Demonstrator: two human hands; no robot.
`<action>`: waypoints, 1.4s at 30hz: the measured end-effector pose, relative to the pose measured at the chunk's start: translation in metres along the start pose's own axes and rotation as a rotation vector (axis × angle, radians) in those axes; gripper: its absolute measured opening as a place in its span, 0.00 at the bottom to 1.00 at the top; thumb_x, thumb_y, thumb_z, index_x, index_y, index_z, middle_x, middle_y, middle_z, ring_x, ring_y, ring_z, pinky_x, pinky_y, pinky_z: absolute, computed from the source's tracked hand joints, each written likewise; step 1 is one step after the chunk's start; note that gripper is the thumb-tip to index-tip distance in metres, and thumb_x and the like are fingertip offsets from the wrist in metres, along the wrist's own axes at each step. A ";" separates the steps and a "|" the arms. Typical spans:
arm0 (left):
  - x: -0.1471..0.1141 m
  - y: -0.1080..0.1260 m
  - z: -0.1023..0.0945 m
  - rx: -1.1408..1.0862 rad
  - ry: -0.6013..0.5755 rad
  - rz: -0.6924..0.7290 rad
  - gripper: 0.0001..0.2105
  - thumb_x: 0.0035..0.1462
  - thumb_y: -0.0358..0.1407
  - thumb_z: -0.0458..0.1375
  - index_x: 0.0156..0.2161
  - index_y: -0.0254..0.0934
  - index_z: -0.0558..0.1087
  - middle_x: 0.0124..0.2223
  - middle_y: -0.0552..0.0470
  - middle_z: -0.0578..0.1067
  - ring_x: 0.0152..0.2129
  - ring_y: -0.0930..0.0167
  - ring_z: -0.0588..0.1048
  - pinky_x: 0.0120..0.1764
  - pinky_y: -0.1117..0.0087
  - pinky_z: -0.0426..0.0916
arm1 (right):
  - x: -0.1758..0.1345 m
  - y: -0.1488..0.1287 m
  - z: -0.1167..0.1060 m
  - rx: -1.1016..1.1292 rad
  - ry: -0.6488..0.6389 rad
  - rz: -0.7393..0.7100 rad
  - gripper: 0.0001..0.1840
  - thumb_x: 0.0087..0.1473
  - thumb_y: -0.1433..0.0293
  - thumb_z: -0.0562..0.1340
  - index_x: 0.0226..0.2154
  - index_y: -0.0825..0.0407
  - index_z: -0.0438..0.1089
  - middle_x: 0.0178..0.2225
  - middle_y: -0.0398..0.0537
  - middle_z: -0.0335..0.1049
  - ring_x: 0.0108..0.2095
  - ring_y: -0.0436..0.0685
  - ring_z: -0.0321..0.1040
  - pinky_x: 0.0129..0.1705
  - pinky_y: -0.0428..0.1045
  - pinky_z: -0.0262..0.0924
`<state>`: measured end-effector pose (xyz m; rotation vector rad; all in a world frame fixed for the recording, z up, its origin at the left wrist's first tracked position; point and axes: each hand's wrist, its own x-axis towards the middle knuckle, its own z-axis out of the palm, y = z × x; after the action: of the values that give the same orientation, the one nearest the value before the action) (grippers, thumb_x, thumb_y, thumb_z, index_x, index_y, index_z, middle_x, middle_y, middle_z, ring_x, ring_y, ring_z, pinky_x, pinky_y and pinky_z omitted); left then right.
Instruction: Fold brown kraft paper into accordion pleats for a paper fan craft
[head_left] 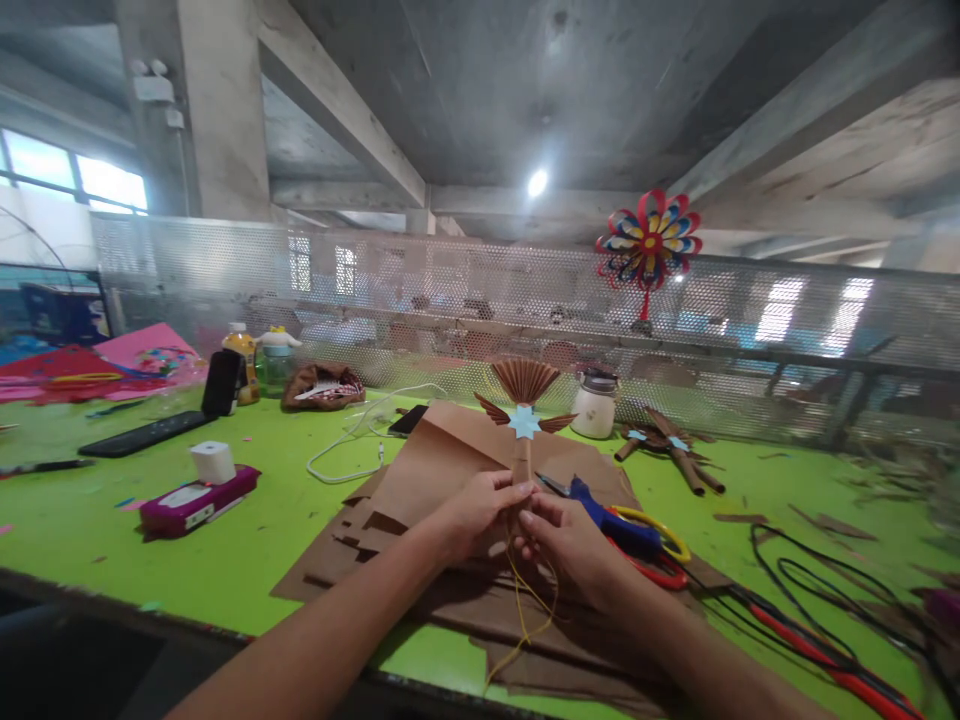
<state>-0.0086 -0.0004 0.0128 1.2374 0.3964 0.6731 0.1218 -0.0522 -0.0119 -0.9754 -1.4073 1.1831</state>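
Observation:
A brown paper craft wand [523,450] stands upright in front of me, with a pleated fan top, two small wings and a light blue star. My left hand [487,505] is closed round its rolled handle. Just below and to the right, my right hand [555,530] is pinched at the handle's lower end, where a thin yellow string [523,610] comes out and hangs down in a loop. The handle's bottom is hidden by my fingers. Brown kraft paper sheets [427,475], some with cut strips, lie beneath both hands.
Scissors [652,570] with red and yellow handles and a blue-handled tool [615,515] lie right of my hands. A black cord [810,580] and a red-handled tool [810,640] are further right. Behind stand a jar [596,408] and more paper pieces [675,450]. A purple power strip [199,503] lies left.

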 end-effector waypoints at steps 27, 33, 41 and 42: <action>0.002 0.027 -0.023 0.082 0.414 0.279 0.10 0.54 0.41 0.53 0.33 0.36 0.59 0.20 0.60 0.63 0.10 0.83 0.57 0.14 0.82 0.44 | -0.004 0.002 -0.017 -0.933 -0.132 -0.317 0.11 0.51 0.69 0.56 0.28 0.55 0.73 0.29 0.50 0.70 0.28 0.52 0.63 0.32 0.47 0.54; 0.003 0.033 -0.014 0.118 0.233 0.197 0.11 0.53 0.38 0.56 0.39 0.35 0.61 0.24 0.57 0.66 0.16 0.81 0.63 0.16 0.82 0.49 | 0.009 -0.015 -0.026 -0.652 0.287 -0.273 0.18 0.55 0.64 0.51 0.21 0.55 0.68 0.19 0.45 0.65 0.23 0.50 0.59 0.28 0.46 0.53; 0.020 -0.016 0.005 0.262 0.027 0.079 0.16 0.47 0.45 0.60 0.31 0.33 0.64 0.22 0.56 0.66 0.17 0.79 0.63 0.22 0.78 0.58 | 0.013 -0.021 -0.016 -0.268 0.286 -0.271 0.18 0.48 0.54 0.58 0.29 0.53 0.68 0.26 0.46 0.67 0.28 0.52 0.64 0.28 0.46 0.58; 0.022 -0.022 0.005 0.285 0.045 0.081 0.18 0.45 0.47 0.61 0.31 0.33 0.65 0.22 0.56 0.67 0.17 0.79 0.63 0.21 0.77 0.58 | 0.015 -0.016 -0.013 -0.253 0.319 -0.262 0.18 0.48 0.54 0.59 0.28 0.53 0.67 0.25 0.45 0.67 0.27 0.52 0.63 0.27 0.46 0.57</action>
<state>0.0169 0.0069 -0.0044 1.5167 0.4938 0.7325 0.1327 -0.0391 0.0068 -1.0631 -1.3941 0.6349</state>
